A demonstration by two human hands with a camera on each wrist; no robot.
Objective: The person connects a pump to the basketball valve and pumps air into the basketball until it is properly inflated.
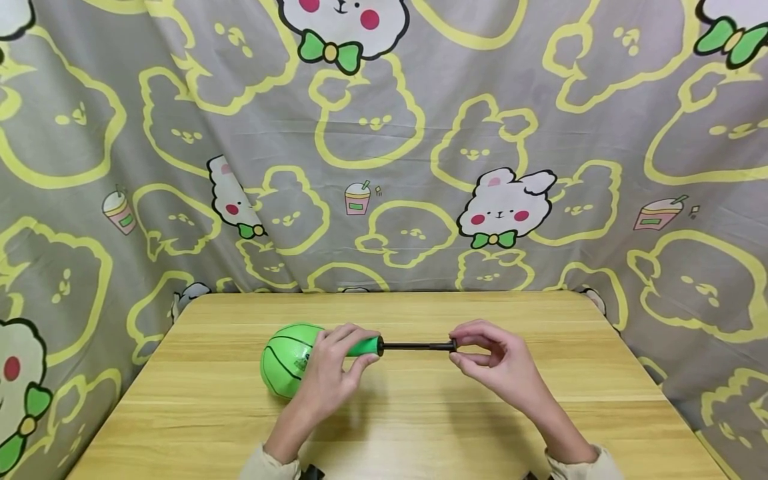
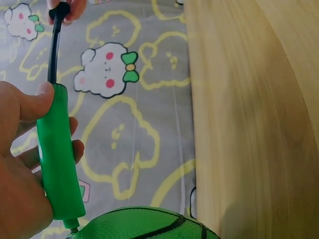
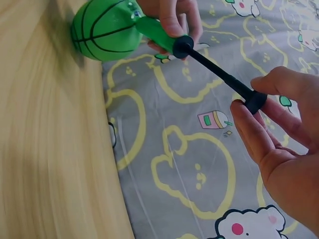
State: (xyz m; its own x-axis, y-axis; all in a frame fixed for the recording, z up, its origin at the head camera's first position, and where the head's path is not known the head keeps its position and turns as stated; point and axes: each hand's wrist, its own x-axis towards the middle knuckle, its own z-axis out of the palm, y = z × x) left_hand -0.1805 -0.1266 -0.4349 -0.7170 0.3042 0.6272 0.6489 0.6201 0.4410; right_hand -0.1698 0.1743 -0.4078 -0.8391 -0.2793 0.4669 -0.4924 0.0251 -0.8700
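Observation:
A green hand pump (image 2: 59, 154) runs level above the table, its black rod drawn out to the right. My left hand (image 1: 331, 365) grips the pump's green barrel with thumb and fingers around it. At the rod's far end, my right hand (image 1: 501, 360) pinches the black end knob (image 3: 255, 102) between thumb and fingertips. A green ball (image 1: 288, 360) with black basketball lines sits at the pump's left end, partly behind my left hand. In the left wrist view the barrel's narrow tip meets the ball (image 2: 149, 225).
The wooden table (image 1: 420, 427) spreads beneath both hands. A grey curtain (image 1: 396, 180) with yellow outlined animals and white bunnies hangs close behind the table's far edge and along both sides.

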